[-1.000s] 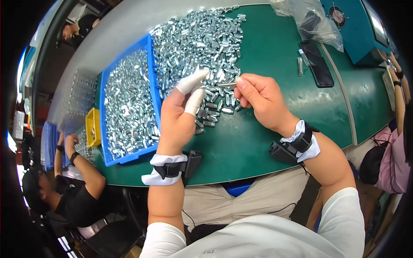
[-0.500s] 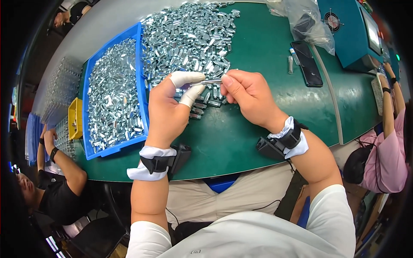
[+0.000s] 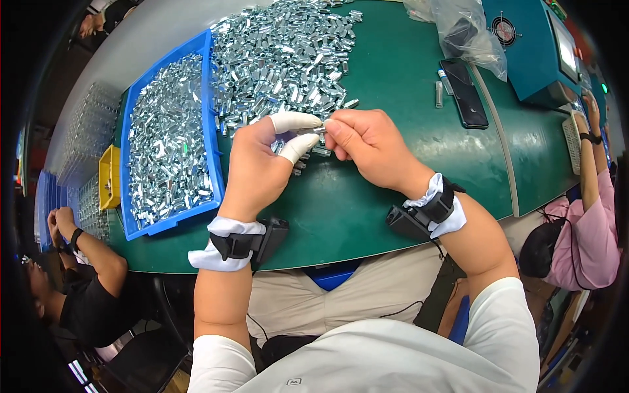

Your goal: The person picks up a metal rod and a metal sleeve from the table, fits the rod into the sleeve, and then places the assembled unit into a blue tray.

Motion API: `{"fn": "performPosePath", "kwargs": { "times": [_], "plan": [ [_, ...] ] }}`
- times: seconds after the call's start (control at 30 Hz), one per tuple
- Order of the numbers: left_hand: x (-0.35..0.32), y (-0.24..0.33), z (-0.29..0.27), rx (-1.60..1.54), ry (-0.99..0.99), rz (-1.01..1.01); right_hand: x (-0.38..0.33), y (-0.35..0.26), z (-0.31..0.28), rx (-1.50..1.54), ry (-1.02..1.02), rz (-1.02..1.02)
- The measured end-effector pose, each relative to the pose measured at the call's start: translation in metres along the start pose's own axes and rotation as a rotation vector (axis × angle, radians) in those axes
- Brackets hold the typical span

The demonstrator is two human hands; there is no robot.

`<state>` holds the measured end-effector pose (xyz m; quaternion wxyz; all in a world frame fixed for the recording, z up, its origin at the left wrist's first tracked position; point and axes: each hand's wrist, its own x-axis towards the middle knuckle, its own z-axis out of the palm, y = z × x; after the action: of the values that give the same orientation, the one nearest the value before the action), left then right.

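Observation:
My left hand (image 3: 261,157) has white finger cots on its thumb and forefinger, which pinch a small silver metal fitting (image 3: 319,130). Most of that fitting is covered by fingertips. Thumb and forefinger of my right hand (image 3: 373,141) close on its other end, with the remaining fingers curled in; whether a second piece is inside them I cannot tell. Just beyond both hands spreads a big heap of similar long metal fittings (image 3: 278,59) on the green table (image 3: 386,216). A blue tray (image 3: 216,157) full of them lies left of my left hand.
A yellow bin (image 3: 109,177) and clear plastic racks (image 3: 88,134) stand beyond the tray. Right of the heap lie a black phone (image 3: 465,95), a small tube (image 3: 439,95) and a plastic bag (image 3: 468,39). A teal machine (image 3: 527,56) stands far right. Co-workers sit on both sides.
My left fingertips have moved right along the fitting, close to my right fingertips, so less of it shows. The whole view has shifted slightly. On the left a co-worker's hands have moved.

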<state>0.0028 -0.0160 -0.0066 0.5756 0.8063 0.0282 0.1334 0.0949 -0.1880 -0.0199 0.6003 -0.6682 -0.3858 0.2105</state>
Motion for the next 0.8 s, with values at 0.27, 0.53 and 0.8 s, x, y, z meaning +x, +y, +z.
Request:
{"fn": "performPosePath", "kwargs": {
  "times": [0.27,0.53,0.8],
  "plan": [
    [-0.009,0.002,-0.044,0.068,0.322,0.094,0.002,0.005,-0.009,0.175,0.188,0.019],
    [0.010,0.014,-0.020,0.717,0.227,0.217,0.005,0.007,-0.009,0.168,0.157,0.014],
    [0.033,-0.021,-0.002,0.804,0.027,0.244,0.007,0.026,-0.001,0.193,0.209,-0.009]
  ]
}}
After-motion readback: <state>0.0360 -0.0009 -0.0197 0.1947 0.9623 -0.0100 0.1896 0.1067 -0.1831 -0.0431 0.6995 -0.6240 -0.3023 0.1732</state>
